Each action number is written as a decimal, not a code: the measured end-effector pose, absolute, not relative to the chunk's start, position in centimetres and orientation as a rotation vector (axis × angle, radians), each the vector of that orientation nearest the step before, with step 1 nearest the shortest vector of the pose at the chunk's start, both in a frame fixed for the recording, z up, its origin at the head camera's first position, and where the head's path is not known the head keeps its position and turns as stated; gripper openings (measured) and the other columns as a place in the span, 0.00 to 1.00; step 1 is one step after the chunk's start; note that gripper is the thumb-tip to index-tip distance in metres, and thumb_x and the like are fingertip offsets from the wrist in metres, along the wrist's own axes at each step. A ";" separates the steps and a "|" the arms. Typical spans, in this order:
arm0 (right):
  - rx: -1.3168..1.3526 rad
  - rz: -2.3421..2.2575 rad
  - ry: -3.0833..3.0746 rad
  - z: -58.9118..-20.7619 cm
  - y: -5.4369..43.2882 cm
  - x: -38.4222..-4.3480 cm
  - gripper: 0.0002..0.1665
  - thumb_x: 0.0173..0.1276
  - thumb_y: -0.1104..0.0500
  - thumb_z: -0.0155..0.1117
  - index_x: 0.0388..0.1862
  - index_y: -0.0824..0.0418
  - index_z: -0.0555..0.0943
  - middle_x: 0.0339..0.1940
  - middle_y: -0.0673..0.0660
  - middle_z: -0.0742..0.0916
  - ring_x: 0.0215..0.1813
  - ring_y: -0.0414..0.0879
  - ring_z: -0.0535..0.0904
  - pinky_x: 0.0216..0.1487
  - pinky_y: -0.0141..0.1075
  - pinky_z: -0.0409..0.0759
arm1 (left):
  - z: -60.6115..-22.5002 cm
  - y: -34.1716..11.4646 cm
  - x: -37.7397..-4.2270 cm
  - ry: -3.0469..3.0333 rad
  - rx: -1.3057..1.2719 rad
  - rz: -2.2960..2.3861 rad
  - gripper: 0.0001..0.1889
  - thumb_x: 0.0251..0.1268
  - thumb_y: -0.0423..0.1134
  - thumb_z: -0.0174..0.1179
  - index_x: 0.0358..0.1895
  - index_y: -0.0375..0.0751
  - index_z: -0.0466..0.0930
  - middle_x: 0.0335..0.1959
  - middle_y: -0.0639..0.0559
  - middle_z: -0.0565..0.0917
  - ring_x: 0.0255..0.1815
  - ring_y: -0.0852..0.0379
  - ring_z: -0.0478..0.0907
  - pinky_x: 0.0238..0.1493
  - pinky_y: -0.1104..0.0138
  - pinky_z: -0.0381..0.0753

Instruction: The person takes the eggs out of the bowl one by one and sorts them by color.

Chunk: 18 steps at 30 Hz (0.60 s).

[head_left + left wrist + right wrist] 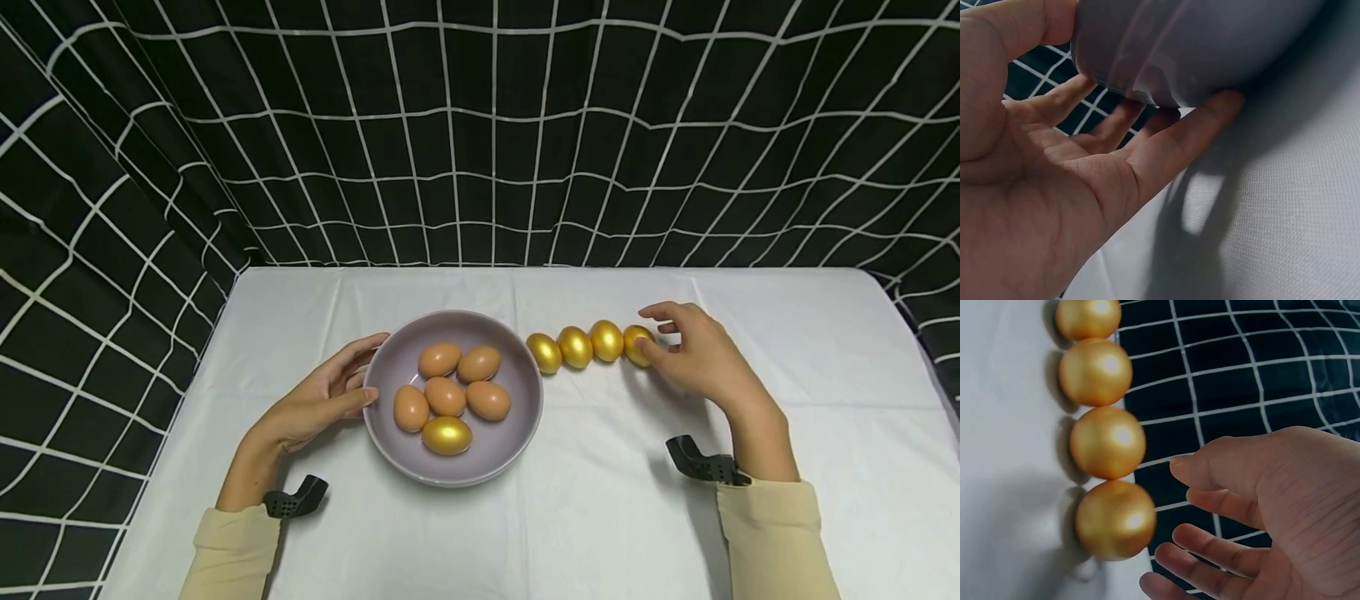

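A mauve bowl (453, 481) stands on the white table, with several brown eggs (487, 401) and one gold egg (447, 436) inside. My left hand (318, 400) holds its left side, the thumb at the rim and the fingers spread against the outer wall. From the left wrist, the bowl's glossy outside (1210, 44) shows above the fingers. To the right of the bowl, several gold eggs (575, 347) lie touching in a row. Over the rightmost gold egg (1116, 520) hovers my right hand (697, 354), fingers loosely bent and apart from the egg, holding nothing.
White cloth covers the table (600, 517), creased in places. A black curtain with a white grid (480, 150) hangs behind the far edge and along the left side. The row's left end lies close to the bowl's right rim.
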State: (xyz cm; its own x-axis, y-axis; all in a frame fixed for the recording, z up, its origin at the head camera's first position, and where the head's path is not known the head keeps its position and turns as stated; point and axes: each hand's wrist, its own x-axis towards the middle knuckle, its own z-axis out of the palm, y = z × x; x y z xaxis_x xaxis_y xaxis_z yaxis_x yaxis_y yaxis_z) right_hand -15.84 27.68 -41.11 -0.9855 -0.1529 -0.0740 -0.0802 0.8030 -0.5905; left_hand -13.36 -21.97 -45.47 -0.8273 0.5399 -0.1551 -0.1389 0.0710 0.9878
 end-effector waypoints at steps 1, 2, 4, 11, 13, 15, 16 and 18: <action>-0.196 -0.941 2.877 -40.9 27.6 -15.7 0.28 0.78 0.51 0.63 0.71 0.62 0.77 0.70 0.70 0.78 0.68 0.70 0.79 0.63 0.63 0.80 | -45.5 -22.0 -13.4 1.864 0.399 1.807 0.39 0.78 0.29 0.57 0.86 0.48 0.51 0.87 0.41 0.54 0.84 0.37 0.58 0.60 0.63 0.87; -0.209 -0.947 2.888 -40.6 27.5 -15.5 0.28 0.78 0.51 0.63 0.71 0.63 0.77 0.70 0.70 0.78 0.67 0.70 0.79 0.63 0.64 0.80 | -45.5 -21.9 -13.4 1.861 0.396 1.806 0.39 0.78 0.29 0.57 0.86 0.49 0.51 0.87 0.42 0.55 0.85 0.37 0.58 0.60 0.62 0.87; -0.233 -0.950 2.925 -40.0 27.4 -15.1 0.27 0.78 0.51 0.64 0.70 0.62 0.77 0.69 0.69 0.79 0.67 0.69 0.79 0.62 0.63 0.80 | -45.6 -21.7 -13.5 1.849 0.406 1.806 0.39 0.78 0.30 0.58 0.86 0.50 0.51 0.87 0.42 0.54 0.85 0.37 0.58 0.61 0.61 0.87; -0.414 -1.062 2.959 -38.4 25.2 -14.4 0.24 0.76 0.57 0.68 0.67 0.61 0.80 0.65 0.67 0.82 0.64 0.67 0.81 0.63 0.63 0.80 | -45.7 -21.6 -13.6 1.863 0.398 1.815 0.39 0.77 0.29 0.58 0.86 0.50 0.52 0.87 0.43 0.55 0.84 0.39 0.59 0.60 0.62 0.87; -0.463 -1.128 2.935 -38.1 24.0 -14.2 0.22 0.75 0.58 0.69 0.66 0.60 0.81 0.63 0.64 0.84 0.64 0.64 0.83 0.63 0.58 0.82 | -45.6 -21.8 -13.5 1.873 0.397 1.811 0.39 0.78 0.29 0.58 0.86 0.50 0.52 0.86 0.42 0.55 0.83 0.43 0.62 0.60 0.62 0.87; -0.505 -1.198 2.911 -38.0 22.9 -14.1 0.21 0.75 0.59 0.69 0.65 0.58 0.82 0.61 0.61 0.85 0.62 0.60 0.84 0.62 0.46 0.84 | -45.4 -21.9 -13.4 1.877 0.400 1.802 0.39 0.78 0.30 0.58 0.86 0.50 0.52 0.87 0.42 0.55 0.82 0.47 0.64 0.60 0.62 0.87; -0.526 -1.234 2.892 -37.9 22.3 -14.0 0.20 0.75 0.59 0.69 0.64 0.58 0.83 0.60 0.59 0.86 0.61 0.58 0.85 0.61 0.40 0.84 | -45.4 -22.0 -13.4 1.877 0.398 1.799 0.39 0.78 0.30 0.58 0.86 0.51 0.52 0.86 0.43 0.55 0.81 0.50 0.65 0.60 0.62 0.87; -0.575 -1.290 2.861 -38.0 21.2 -13.9 0.18 0.75 0.60 0.69 0.62 0.57 0.84 0.57 0.56 0.87 0.57 0.53 0.86 0.56 0.30 0.84 | -45.3 -22.1 -13.4 1.876 0.396 1.797 0.39 0.78 0.31 0.59 0.86 0.51 0.52 0.86 0.43 0.56 0.80 0.54 0.67 0.60 0.62 0.87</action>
State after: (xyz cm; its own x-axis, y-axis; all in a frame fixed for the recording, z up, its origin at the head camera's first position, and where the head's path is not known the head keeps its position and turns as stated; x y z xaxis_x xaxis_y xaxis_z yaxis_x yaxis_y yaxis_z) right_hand -13.93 21.19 -37.96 -0.9338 -0.3033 0.1898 -0.3430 0.6080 -0.7160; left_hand -13.36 -22.06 -45.34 -0.8284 0.5374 -0.1582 -0.1347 0.0831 0.9874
